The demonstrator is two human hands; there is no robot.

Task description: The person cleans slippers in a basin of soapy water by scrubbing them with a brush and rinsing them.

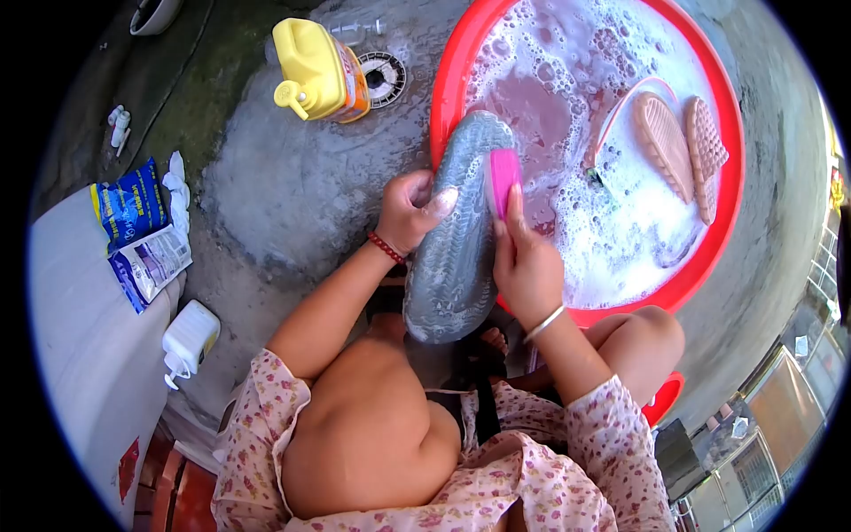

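Observation:
A wet grey slipper (454,239) with soap suds on it is tilted over my lap, its upper end at the rim of a red basin (448,53). My left hand (417,211) grips the slipper's left edge, with the thumb on its face. In my right hand (529,266) is a pink brush (504,182), pressed against the slipper's right edge; its bristles are hard to make out. Foamy water fills the basin. A pair of pink slippers (665,146) floats at its right side, beside a thin curved band.
A yellow pump jug (319,71) stands near a round floor drain (383,80). To the left are a blue packet (131,206), a white-and-purple packet (151,262) and a white pump bottle (191,339). A small red container (665,399) shows beside my right knee.

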